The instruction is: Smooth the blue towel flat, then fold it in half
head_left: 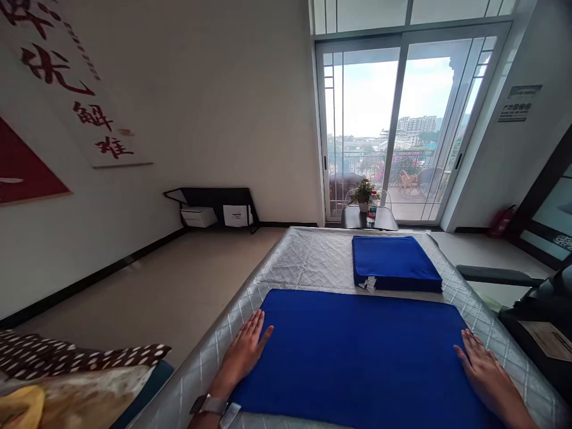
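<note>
A flat blue cloth (357, 357) lies spread across the near part of a quilted silver-grey cover (308, 253). My left hand (248, 345) rests flat at the cloth's left edge, fingers stretched out and thumb over the blue. At the right edge, my right hand (485, 363) also lies flat with its fingers extended, thumb on the cloth. Neither hand grips anything. Beyond the spread cloth sits a neat pile of folded blue cloths (395, 259), with white labels (369, 283) at its near left corner. Another white label (230, 415) shows by my left wrist.
A small dark table (386, 221) at the far end bears a potted plant (363, 192) and a bottle (372, 208). Patterned fabric (84, 360) is heaped at the lower left. A black bag or chair (531, 325) stands close on the right. Sliding glass doors (361, 119) are behind.
</note>
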{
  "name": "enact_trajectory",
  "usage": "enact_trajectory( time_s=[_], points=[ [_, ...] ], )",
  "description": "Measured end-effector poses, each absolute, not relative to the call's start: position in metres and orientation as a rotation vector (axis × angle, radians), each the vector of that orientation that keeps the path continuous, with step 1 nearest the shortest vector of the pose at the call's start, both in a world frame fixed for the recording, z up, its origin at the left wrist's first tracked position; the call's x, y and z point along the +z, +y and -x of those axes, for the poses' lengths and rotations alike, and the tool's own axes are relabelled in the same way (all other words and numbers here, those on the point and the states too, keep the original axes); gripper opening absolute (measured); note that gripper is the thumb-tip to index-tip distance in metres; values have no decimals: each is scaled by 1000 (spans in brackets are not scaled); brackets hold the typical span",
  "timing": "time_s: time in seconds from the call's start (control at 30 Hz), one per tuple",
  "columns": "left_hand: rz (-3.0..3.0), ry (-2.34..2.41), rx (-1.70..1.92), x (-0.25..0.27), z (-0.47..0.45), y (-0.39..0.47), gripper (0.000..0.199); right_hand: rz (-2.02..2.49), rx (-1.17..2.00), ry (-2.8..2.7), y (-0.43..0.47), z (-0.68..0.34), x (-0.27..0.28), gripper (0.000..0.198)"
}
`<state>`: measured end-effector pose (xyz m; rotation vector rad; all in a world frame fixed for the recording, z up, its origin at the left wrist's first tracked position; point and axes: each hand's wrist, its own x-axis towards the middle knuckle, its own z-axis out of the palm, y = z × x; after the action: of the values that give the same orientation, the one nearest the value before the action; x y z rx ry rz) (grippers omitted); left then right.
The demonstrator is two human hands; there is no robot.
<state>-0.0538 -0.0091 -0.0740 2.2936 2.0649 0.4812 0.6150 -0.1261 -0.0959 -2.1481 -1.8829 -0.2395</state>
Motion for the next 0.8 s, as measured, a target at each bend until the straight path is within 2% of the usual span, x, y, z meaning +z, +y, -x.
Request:
enact_trajectory(
  time_s=[0.5, 0.67, 0.8],
  points=[
    [-2200, 2156, 442, -73, 59, -5, 68, 2290, -276, -1926, -122, -607, -81, 63],
    [-2157, 2227, 443, -46, 60, -19, 63, 2204, -392, -1878, -124, -600, -69, 64],
    [-2247, 2067, 519, -10, 24, -30, 57, 2038, -344, -1955, -116, -566, -47, 61]
  ],
)
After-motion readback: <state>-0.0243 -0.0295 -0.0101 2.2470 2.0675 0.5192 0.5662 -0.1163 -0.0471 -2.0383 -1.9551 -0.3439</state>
